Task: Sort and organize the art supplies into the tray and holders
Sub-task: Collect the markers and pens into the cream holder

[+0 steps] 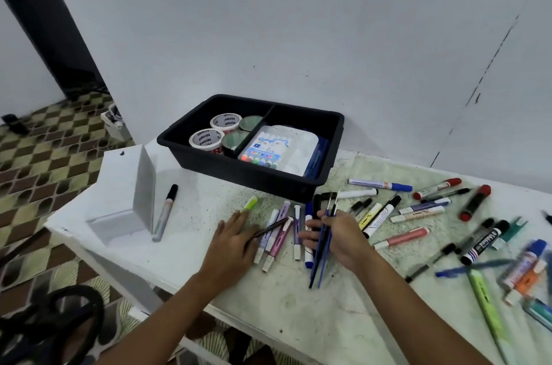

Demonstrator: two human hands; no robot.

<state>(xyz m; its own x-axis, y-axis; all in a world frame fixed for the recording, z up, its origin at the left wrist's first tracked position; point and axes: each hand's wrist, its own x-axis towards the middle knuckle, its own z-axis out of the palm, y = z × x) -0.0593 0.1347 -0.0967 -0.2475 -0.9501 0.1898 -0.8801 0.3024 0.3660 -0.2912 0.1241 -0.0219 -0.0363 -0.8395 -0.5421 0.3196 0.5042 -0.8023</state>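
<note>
Markers [385,217] mostly loose on table [268,305]; black tray [251,173] partly filled. Right hand [340,240] grasping paintbrushes [321,263], left hand [231,248] pinching brown brush [270,226].

Looks like a room in a home used as a makeshift art corner. Plain white wall [298,21] behind a worn white surface [268,305] speckled with green paint stains. Patterned brown-and-cream tiled floor [44,155] at left, leading past a dark doorway [44,21]. Black divided tray [251,173] with tape rolls [206,139] and a colour pen set [263,149]. Markers [418,215] scattered at right.
</note>
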